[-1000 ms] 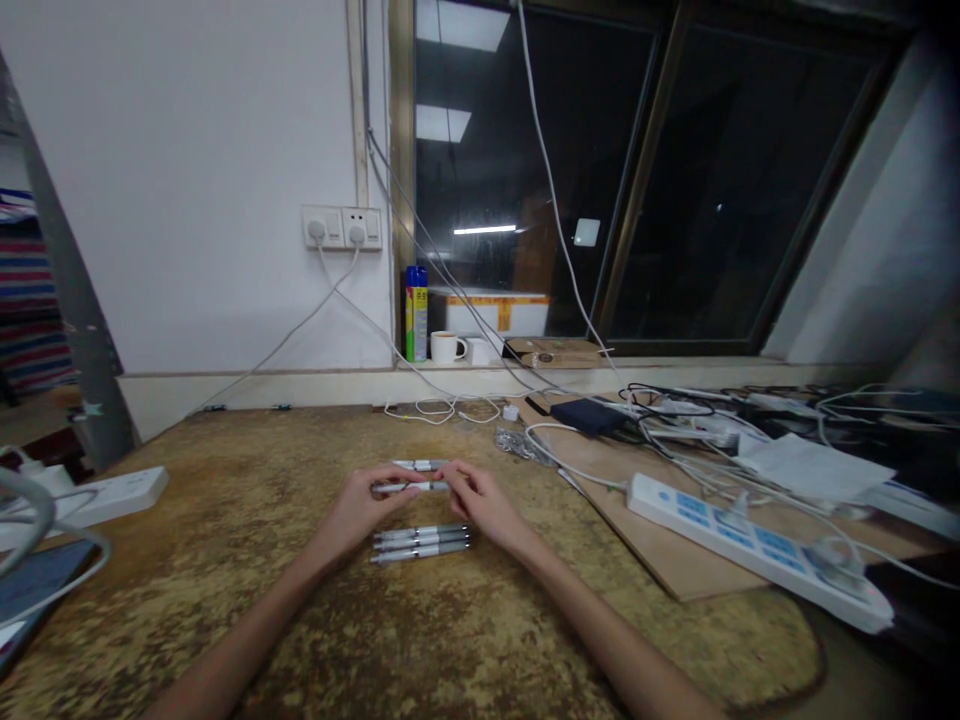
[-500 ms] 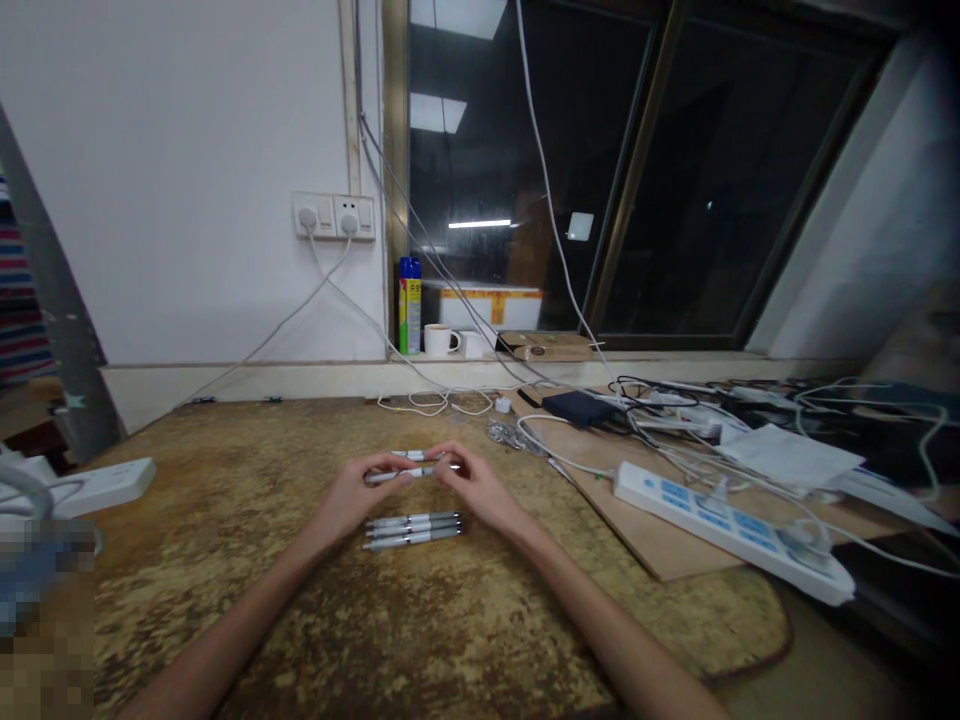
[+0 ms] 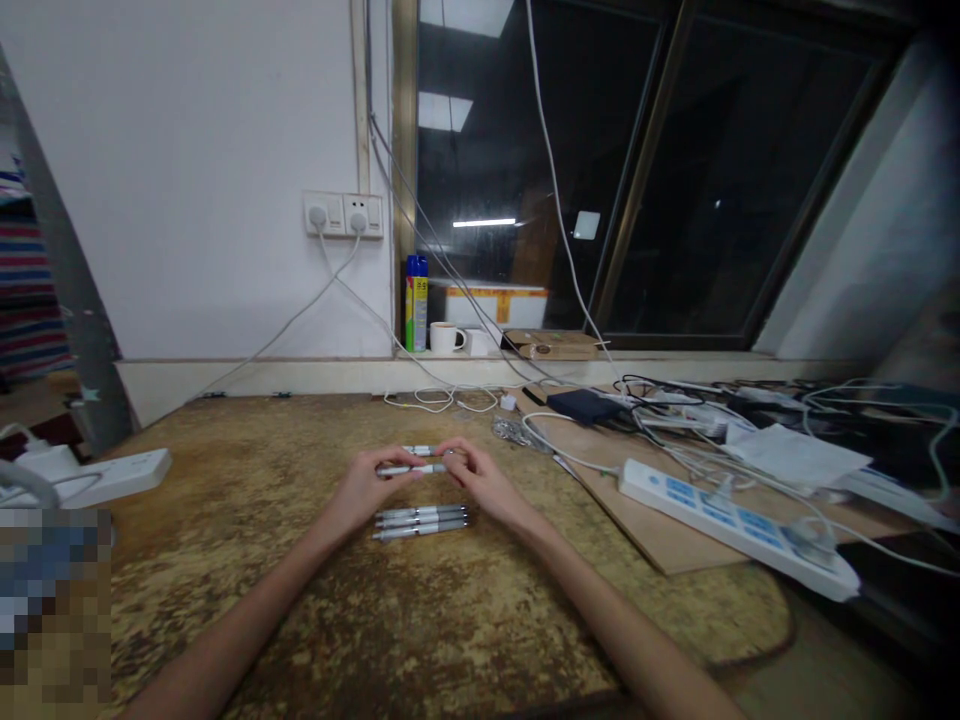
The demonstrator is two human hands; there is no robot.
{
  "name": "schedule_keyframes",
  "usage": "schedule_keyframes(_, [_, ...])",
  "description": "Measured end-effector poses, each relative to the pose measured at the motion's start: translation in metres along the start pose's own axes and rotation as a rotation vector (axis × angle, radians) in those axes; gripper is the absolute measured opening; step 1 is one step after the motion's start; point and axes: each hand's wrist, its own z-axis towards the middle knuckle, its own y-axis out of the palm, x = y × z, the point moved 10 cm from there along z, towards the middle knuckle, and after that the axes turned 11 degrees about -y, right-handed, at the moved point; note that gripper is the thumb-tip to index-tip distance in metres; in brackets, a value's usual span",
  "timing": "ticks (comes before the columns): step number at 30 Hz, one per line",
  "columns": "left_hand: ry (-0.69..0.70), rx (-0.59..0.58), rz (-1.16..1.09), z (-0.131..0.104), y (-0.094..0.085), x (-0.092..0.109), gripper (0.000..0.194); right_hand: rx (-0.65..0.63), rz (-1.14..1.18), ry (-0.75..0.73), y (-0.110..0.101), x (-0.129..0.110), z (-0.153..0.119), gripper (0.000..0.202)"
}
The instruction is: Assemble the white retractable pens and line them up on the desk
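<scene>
A white-and-grey pen [image 3: 401,470] is held level above the table. My left hand [image 3: 365,487] pinches its left part between thumb and fingers. My right hand [image 3: 478,482] is closed at the pen's right end, with its fingertips bent round that end and partly hiding it. A small shiny spot shows between those fingertips; I cannot make out what it is. Behind the hands lies another pen [image 3: 420,450], partly covered by the fingers. Nearer to me, several similar pens [image 3: 421,522] lie side by side on the worn wooden table [image 3: 360,620].
To the right, a white power strip [image 3: 739,525] lies across a brown board [image 3: 645,525] among tangled cables. Another power strip [image 3: 127,475] sits at the left. A spray can [image 3: 416,305] and a white mug [image 3: 444,338] stand on the windowsill.
The whole view has shifted slightly to the right. The held pen sits a little more level, and the fingers of my right hand have changed position slightly at its end.
</scene>
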Motion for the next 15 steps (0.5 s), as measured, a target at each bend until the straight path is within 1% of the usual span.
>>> schedule_keyframes(6, [0.001,-0.014,0.053,-0.002,0.002,0.006,0.021,0.000,-0.026,0.060,-0.003,0.010,-0.002,0.036])
schedule_keyframes(8, [-0.030,-0.028,0.048,-0.002,0.002,0.006,0.023,-0.001,-0.003,0.084,-0.003,0.011,-0.002,0.038])
schedule_keyframes(10, [-0.099,-0.055,-0.005,-0.001,0.002,0.002,0.033,-0.014,0.050,0.108,0.001,0.011,-0.002,0.039])
schedule_keyframes(12, [-0.183,-0.053,-0.074,0.001,-0.001,-0.006,0.049,-0.039,0.121,0.116,0.006,0.010,-0.002,0.039])
schedule_keyframes(13, [-0.221,-0.035,-0.100,0.002,-0.003,-0.011,0.054,-0.052,0.154,0.116,0.009,0.009,-0.003,0.039])
schedule_keyframes(15, [-0.285,0.033,-0.145,0.003,-0.008,-0.022,0.056,-0.070,0.205,0.115,0.015,0.007,-0.003,0.039])
